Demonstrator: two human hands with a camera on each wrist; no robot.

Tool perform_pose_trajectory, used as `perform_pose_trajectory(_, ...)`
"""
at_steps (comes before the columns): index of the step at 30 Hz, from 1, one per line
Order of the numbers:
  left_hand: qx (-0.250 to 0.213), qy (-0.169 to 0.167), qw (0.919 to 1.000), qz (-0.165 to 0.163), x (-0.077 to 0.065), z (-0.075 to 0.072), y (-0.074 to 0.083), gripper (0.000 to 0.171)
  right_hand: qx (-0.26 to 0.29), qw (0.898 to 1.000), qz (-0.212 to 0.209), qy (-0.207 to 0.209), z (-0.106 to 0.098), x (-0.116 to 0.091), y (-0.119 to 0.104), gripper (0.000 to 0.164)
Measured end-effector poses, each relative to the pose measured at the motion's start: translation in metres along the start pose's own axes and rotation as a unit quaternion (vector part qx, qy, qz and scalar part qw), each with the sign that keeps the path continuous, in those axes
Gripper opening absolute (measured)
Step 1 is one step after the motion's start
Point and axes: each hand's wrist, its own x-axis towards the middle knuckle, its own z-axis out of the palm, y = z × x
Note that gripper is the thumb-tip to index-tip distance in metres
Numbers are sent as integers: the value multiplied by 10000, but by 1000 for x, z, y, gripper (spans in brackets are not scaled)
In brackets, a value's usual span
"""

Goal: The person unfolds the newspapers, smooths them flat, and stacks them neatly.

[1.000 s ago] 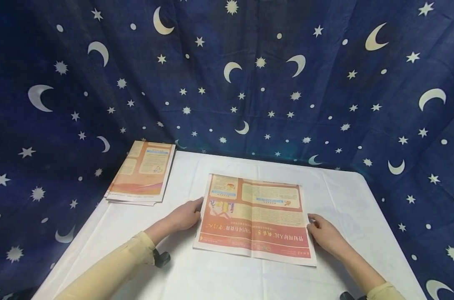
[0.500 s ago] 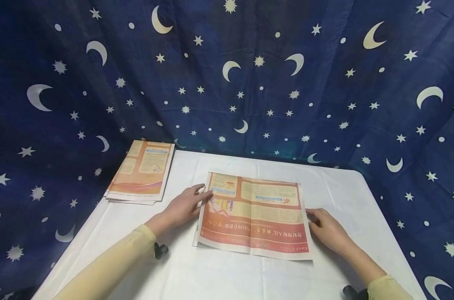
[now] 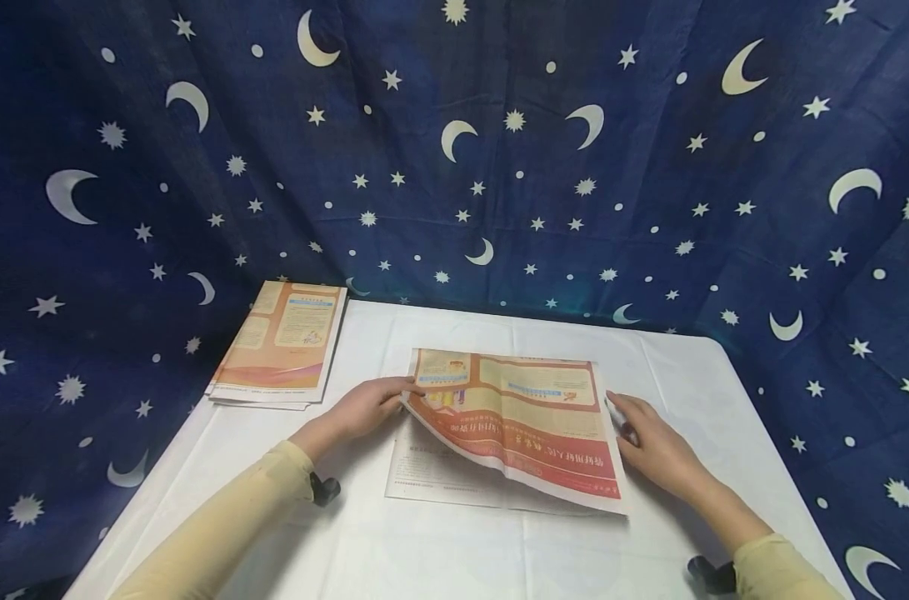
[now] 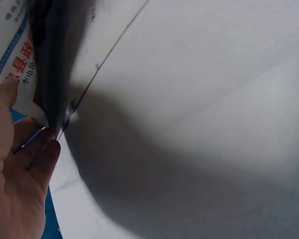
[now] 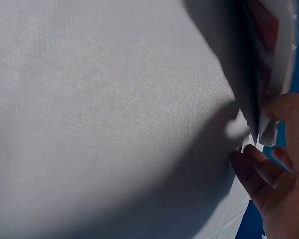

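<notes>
A folded newspaper with red and orange print lies on the white table. Its upper sheet is lifted along the front left, showing a paler page beneath. At the sheet's left edge my left hand pinches the paper; in the left wrist view, the left hand has fingertips at the sheet's lower tip. Beside the newspaper's right edge is my right hand, thumb and index finger spread apart. The right wrist view has this right hand with its thumb over the edge and fingers loosely bent.
A stack of folded newspapers lies at the table's back left corner. White cloth covers the table. Behind it hangs a dark blue curtain with moons and stars. Each wrist carries a black camera mount.
The left hand has shifted from beside the paper onto its edge, raising the front left of the upper sheet. My right hand has slid slightly up the right edge, its fingers spreading.
</notes>
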Motion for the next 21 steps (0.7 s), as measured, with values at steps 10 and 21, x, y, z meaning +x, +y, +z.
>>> perform_pose_trajectory(10, -609, 261, 9977, -168, 7, -7, -1, 30, 50, 9999, -73, -62, -9, 14, 4, 78)
perform_pose_trajectory(21, -747, 328, 9962, -318, 9, -11, -1, 31, 165, 9993, -322, 28, -15, 15, 5, 84)
